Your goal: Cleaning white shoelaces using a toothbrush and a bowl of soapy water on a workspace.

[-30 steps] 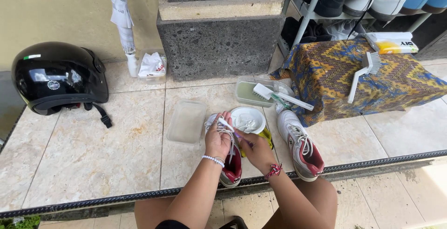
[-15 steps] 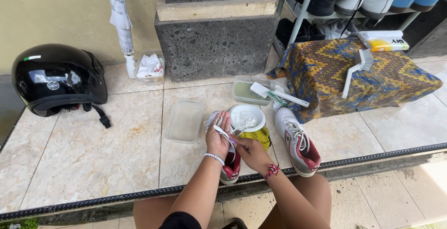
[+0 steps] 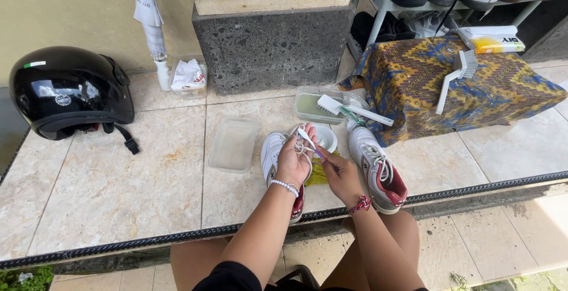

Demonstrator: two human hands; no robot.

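Resting at the far left on the tiled ledge [image 3: 118,184], a black helmet [image 3: 68,90] sits well apart from the hands, with open tile between. Next comes a clear tub [image 3: 234,143], just left of the left shoe [image 3: 278,167].

The left hand [image 3: 294,161] lies on that shoe, fingers curled about its white laces, thumb and forefinger pinched near the top; the grip is closed but loose. The shoe points away from the person, its red heel at the ledge's dark front edge. The right hand [image 3: 340,175], just beside the left, holds a thin brush [image 3: 307,140] in a near-closed pinch, the tip slanting up toward the left hand's fingers and over a white bowl [image 3: 324,137]. A yellow cloth [image 3: 319,173] shows between the hands.

The right shoe [image 3: 378,167] stands right of the right hand, apart from it, heel near the edge. Behind, a green tub [image 3: 310,104] carries a scrub brush [image 3: 349,109]. Farther right, a patterned cloth [image 3: 449,90] covers a box bearing a white brush [image 3: 455,78]. Bare tile lies to its front right.
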